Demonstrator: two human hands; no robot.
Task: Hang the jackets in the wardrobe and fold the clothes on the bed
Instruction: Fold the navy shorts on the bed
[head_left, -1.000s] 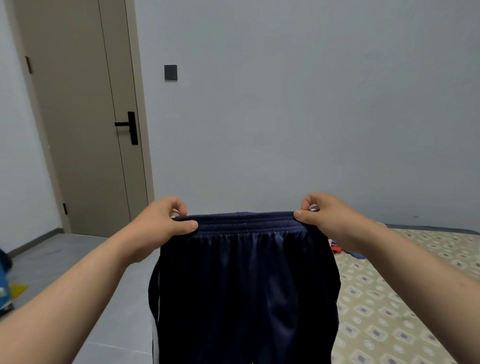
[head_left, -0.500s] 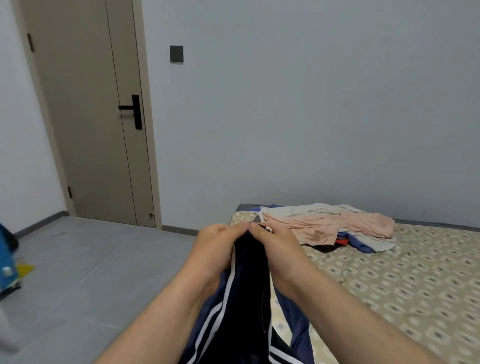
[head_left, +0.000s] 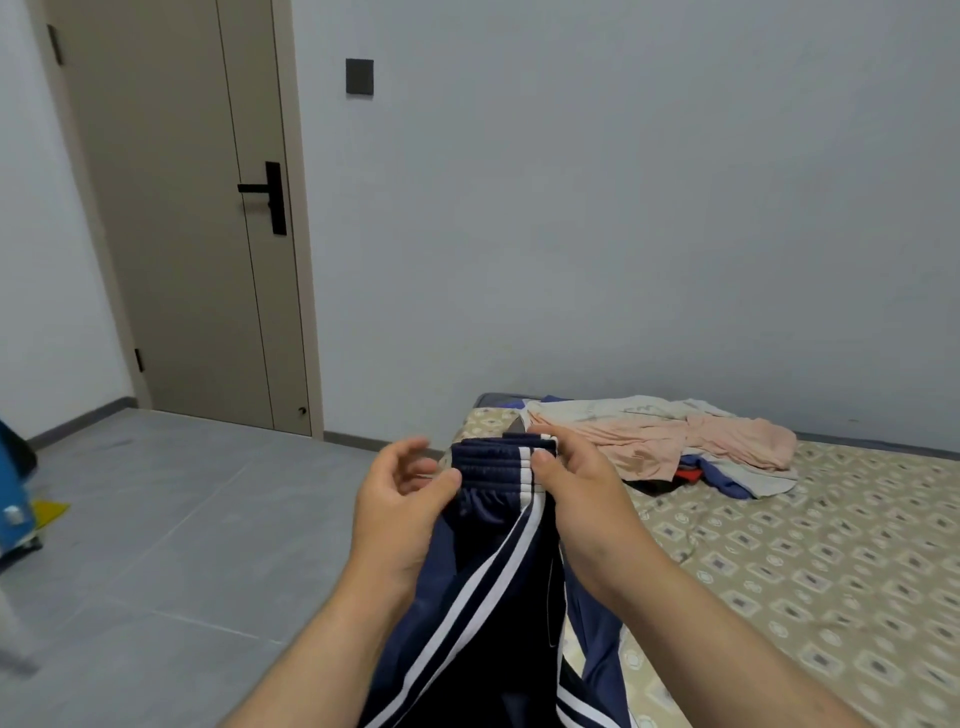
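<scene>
**Both hands on the shorts' waistband**

The right hand (head_left: 576, 499) is pinching the bunched waistband of the navy-blue, white-striped fabric shorts (head_left: 498, 587), and the left hand (head_left: 400, 509) is pinching its other edge. They are hanging beside the patterned bed (head_left: 831, 571), near a heap of pink and white clothes (head_left: 675, 441).

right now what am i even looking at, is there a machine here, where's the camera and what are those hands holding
No machine here: these are a person's two bare hands. The picture comes from a camera worn on the person's head, looking forward and down. The right hand pinches the waistband of navy track bottoms with white stripes, which hang down. The left hand has its thumb against the waistband's other edge; whether it grips is unclear. On the right is a bed with a patterned cover, holding a loose pile of clothes.
</scene>
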